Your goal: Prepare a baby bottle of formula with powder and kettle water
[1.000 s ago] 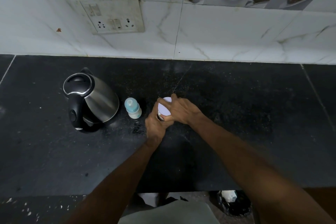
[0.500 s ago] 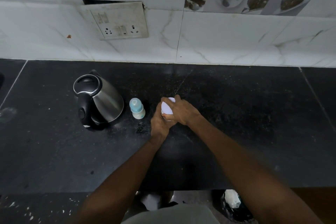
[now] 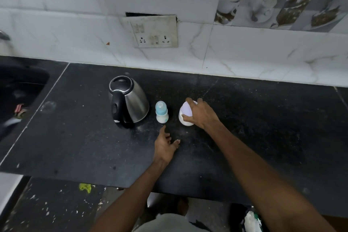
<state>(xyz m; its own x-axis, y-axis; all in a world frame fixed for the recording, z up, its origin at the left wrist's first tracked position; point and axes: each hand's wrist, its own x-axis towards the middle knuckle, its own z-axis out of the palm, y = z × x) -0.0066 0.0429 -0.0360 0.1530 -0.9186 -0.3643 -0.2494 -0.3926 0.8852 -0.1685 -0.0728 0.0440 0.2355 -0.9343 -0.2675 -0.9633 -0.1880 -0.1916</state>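
Note:
A white formula container [image 3: 185, 114] with a pale lid stands on the black counter [image 3: 244, 128]. My right hand [image 3: 202, 114] grips its lid from the right, fingers and thumb curled round the rim. Left of it stands a small baby bottle [image 3: 161, 112] with a blue cap. A steel kettle [image 3: 129, 101] with a black handle and lid stands further left. My left hand [image 3: 165, 146] hovers low over the counter just in front of the bottle, fingers spread and holding nothing.
A dark sink [image 3: 20, 90] lies at the far left. A wall socket plate [image 3: 155, 32] sits on the white tiled wall behind the kettle. The counter's front edge runs below my forearms, with the floor beneath.
My left hand has let go of the container and pulled back toward me, to the left. My right hand stays on the lid. The camera has shifted, showing the sink.

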